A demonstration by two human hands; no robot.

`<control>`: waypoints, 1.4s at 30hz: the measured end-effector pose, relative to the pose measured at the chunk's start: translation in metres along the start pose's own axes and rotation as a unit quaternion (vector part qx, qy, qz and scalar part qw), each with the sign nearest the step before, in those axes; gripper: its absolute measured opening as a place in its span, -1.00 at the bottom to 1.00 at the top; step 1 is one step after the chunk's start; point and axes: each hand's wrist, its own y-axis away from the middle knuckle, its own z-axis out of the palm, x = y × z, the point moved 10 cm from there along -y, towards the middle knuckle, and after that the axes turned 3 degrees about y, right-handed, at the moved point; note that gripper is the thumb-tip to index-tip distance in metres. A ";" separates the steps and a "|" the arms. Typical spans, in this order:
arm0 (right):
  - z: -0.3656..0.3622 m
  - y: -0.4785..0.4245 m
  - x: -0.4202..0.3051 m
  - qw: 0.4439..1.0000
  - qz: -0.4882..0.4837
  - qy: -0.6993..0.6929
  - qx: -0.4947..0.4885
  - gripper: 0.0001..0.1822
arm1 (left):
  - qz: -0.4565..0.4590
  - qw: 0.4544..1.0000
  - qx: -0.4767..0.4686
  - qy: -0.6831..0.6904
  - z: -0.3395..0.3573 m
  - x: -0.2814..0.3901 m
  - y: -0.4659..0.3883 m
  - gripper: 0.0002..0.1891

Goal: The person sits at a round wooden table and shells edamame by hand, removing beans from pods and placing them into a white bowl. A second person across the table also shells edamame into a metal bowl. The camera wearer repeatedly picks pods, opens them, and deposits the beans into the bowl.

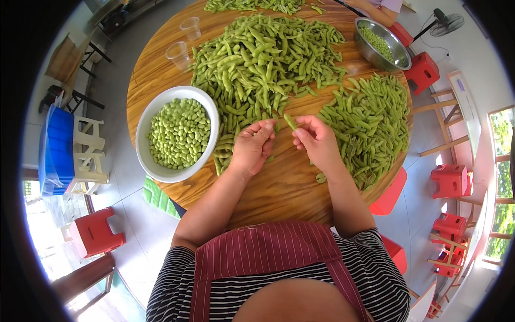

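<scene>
My right hand (pixel 316 141) pinches a single green soybean pod (pixel 290 121) between thumb and fingers, its free end pointing up and left. Facing it, my left hand (pixel 253 148) is curled with the thumb against the fingers. A small green piece (pixel 255 134), apparently a bean, shows in that curl; the palm is hidden. Left of my hands stands a white bowl (pixel 144 155) of shelled green beans (pixel 180 135). A large heap of pods (pixel 261 56) lies beyond my hands, some of it reaching beside the bowl. Another pod heap (pixel 368 129) lies by my right forearm.
Two clear plastic cups (pixel 178 54) stand beyond the bowl on the round wooden table (pixel 281 193). A metal bowl (pixel 364 50) with shelled beans sits at the far right edge, near another person's arm (pixel 380 14). Red stools (pixel 388 195) are close to the table's right side.
</scene>
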 end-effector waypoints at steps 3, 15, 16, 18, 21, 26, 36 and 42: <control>0.010 0.002 0.010 0.997 0.038 -0.040 -0.060 -0.81 | 0.008 1.000 -0.003 -0.009 0.003 0.000 0.002 -0.86; 0.018 0.004 0.003 0.997 -0.008 -0.073 -0.032 -0.84 | 0.023 0.997 -0.003 -0.074 0.005 0.001 0.005 -0.90; 0.017 0.004 0.002 0.997 -0.023 -0.065 -0.028 -0.85 | 0.024 0.997 -0.009 -0.069 0.006 0.001 0.005 -0.90; 0.018 0.004 0.002 0.998 -0.032 -0.050 -0.024 -0.87 | 0.027 0.998 -0.023 -0.059 0.006 0.000 0.005 -0.91; 0.017 0.003 0.001 0.998 -0.047 -0.027 -0.028 -0.88 | 0.032 0.997 -0.022 -0.067 0.006 0.001 0.005 -0.93; 0.016 0.003 -0.003 0.996 -0.083 0.001 -0.036 -0.88 | 0.020 0.998 -0.021 -0.054 0.006 -0.002 0.005 -0.95; 0.026 0.009 -0.015 0.984 -0.147 0.091 -0.033 -0.90 | -0.015 0.997 -0.057 0.040 0.001 -0.011 -0.001 -0.89; 0.047 0.006 0.029 0.934 0.093 -0.310 -0.150 -0.87 | 0.058 0.997 -0.001 -0.052 -0.001 0.003 0.004 -0.89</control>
